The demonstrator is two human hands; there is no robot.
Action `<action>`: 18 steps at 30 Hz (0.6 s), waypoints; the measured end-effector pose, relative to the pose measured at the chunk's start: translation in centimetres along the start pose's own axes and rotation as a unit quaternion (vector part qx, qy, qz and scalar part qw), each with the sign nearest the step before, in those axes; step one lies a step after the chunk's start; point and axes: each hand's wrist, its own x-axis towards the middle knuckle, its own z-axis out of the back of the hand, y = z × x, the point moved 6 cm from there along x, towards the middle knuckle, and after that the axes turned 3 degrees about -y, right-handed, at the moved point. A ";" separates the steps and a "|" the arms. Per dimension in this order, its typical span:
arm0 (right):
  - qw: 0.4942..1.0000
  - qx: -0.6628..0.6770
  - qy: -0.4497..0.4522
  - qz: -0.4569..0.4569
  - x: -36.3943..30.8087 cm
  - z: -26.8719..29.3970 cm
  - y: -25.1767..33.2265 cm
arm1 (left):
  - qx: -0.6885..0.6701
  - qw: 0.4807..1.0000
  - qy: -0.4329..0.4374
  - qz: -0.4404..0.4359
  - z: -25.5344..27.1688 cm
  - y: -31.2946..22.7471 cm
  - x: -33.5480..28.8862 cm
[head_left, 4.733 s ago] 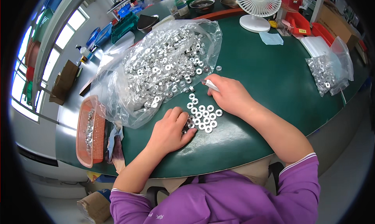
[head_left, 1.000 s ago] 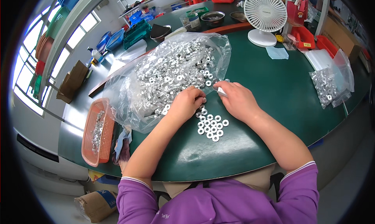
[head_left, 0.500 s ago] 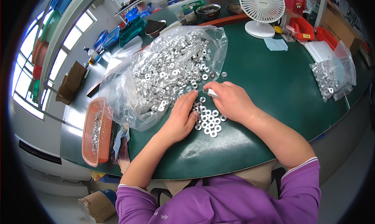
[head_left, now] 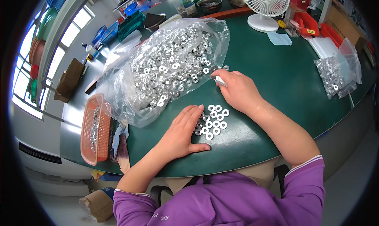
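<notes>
My left hand (head_left: 181,134) lies low on the green table, fingers stretched and thumb spread. Its fingertips rest against a small group of silver metal rings (head_left: 216,124), partly covering those nearest. Farther right and up, my right hand (head_left: 241,92) is closed on a small white ridged piece (head_left: 220,81); its full shape is hidden by the fingers. A large clear plastic bag (head_left: 118,92) lies open toward my right hand, heaped with many more silver rings (head_left: 167,66). One loose ring (head_left: 226,68) sits just beyond the bag's mouth.
An orange plastic basket (head_left: 86,141) with small metal parts stands at the left edge, cloths (head_left: 121,143) beside it. A white fan (head_left: 263,23) stands at the back. Filled clear bags (head_left: 329,74) lie on the right, near red bins (head_left: 305,24).
My left hand has moved down, and its thumb has spread away from the fingers. The right hand has shifted up, away from the loose rings, still holding the white piece.
</notes>
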 end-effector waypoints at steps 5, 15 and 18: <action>1.000 -0.004 0.015 -0.010 0.0 0.0 0.4 | 0.186 0.982 0.012 -0.004 0.0 0.5 1.6; 1.000 -0.001 0.018 -0.024 -0.2 0.1 0.1 | 0.173 0.984 0.019 -0.027 -0.6 0.3 1.7; 1.000 -0.001 0.017 -0.019 -0.1 0.1 0.1 | 0.175 0.984 0.016 -0.015 -0.5 0.4 1.4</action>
